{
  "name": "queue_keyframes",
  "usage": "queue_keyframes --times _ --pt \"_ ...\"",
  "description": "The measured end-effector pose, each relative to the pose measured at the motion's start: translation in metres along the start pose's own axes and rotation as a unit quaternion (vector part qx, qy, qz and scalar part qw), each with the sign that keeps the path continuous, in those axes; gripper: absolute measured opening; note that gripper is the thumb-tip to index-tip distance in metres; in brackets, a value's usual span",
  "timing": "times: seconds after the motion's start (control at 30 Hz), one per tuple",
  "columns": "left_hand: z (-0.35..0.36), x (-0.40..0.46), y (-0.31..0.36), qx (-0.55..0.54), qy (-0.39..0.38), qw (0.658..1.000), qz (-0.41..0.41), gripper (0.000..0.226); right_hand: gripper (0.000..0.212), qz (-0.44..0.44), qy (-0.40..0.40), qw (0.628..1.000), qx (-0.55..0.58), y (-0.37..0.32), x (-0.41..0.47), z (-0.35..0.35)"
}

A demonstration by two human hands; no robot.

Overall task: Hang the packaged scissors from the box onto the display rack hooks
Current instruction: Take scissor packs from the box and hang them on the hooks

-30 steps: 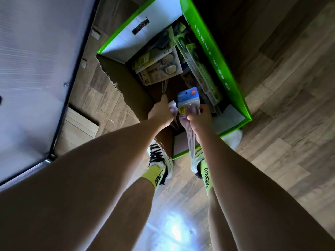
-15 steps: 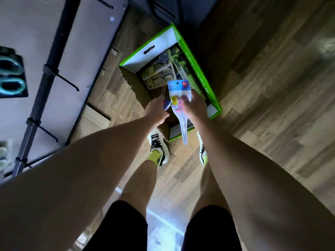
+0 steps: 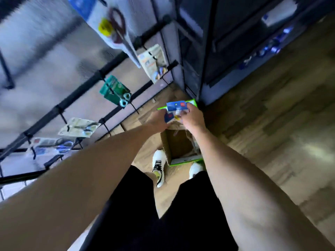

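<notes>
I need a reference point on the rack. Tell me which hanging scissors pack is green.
The green pack, hanging mid-rack. The packs beside it, the cream pack and the pale pack, are light-coloured.

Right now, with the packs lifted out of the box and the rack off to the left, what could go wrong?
1. Both hands, the left hand and right hand, hold blue scissors packs bunched together; one could slip while being separated.
2. The box sits right at the feet, so a step toward the rack might catch it.
3. Nearby hooks already carry packs, like the green pack; reaching in could knock one off.
</notes>
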State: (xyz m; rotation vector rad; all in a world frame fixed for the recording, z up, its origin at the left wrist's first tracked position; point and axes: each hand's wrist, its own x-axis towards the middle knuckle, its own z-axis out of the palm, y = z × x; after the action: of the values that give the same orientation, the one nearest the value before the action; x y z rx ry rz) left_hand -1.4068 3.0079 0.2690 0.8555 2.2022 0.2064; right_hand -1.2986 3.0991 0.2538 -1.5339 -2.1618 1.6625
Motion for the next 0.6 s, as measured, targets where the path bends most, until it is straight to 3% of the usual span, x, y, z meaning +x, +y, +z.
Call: queue_keyframes --times 0.17,0.23,0.33,0.6 --pt "-0.092 -0.067 0.031 0.053 0.092 0.994 0.02 0.029 0.021 -0.084 -0.006 0.996 -0.032 -0.091 -0.039 -0.047" --pt "-0.122 -0.089 0.041 0.03 0.133 0.991 0.016 0.032 0.027 -0.12 -0.01 0.99 -0.078 -0.124 -0.053 -0.062" --pt "-0.157 -0.115 0.047 -0.005 0.182 0.983 0.0 0.036 0.038 -0.143 -0.029 0.987 -0.062 -0.165 -0.07 -0.075" --pt "-0.219 -0.164 0.041 0.003 0.251 0.967 0.034 0.04 0.026 -0.226 0.015 0.969 -0.103 -0.236 -0.122 -0.077"
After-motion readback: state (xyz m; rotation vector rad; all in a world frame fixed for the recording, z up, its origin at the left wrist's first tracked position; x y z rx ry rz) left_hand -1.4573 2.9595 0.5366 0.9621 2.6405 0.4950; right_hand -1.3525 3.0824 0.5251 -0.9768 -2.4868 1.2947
